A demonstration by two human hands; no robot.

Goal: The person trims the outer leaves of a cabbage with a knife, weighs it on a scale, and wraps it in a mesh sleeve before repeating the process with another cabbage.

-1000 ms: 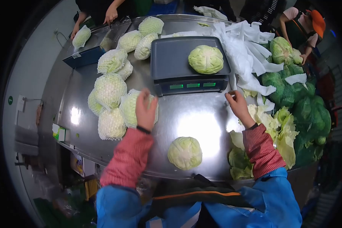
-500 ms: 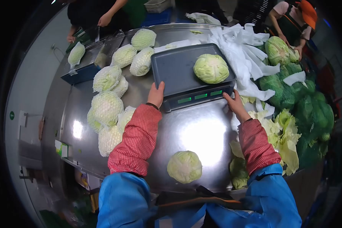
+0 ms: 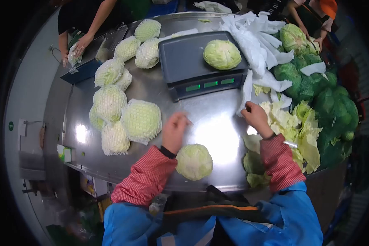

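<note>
My left hand [image 3: 174, 132] is over the steel table, just above a bare cabbage [image 3: 194, 162] and apart from it. Its fingers are loosely bent and apart, tips blurred, with nothing visible in them. My right hand [image 3: 258, 119] has thumb and fingers pinched on the end of a white foam net sleeve [image 3: 245, 95], right of the scale. Ahead stands the dark weighing scale [image 3: 180, 61], its green displays lit. Another bare cabbage [image 3: 222, 54] rests on the right of its platform.
Several net-wrapped cabbages [image 3: 141, 121] lie on the left. More foam nets [image 3: 250, 41] are heaped at the back right, beside green mesh sacks [image 3: 332, 117] and loose leaves [image 3: 301, 131]. A person's hands [image 3: 76, 51] hold a wrapped cabbage at back left; another person works at back right.
Both hands have let go of the scale. My left hand has come back toward the near cabbage; my right has moved down and taken a foam net. The back-left person now grips a wrapped cabbage.
</note>
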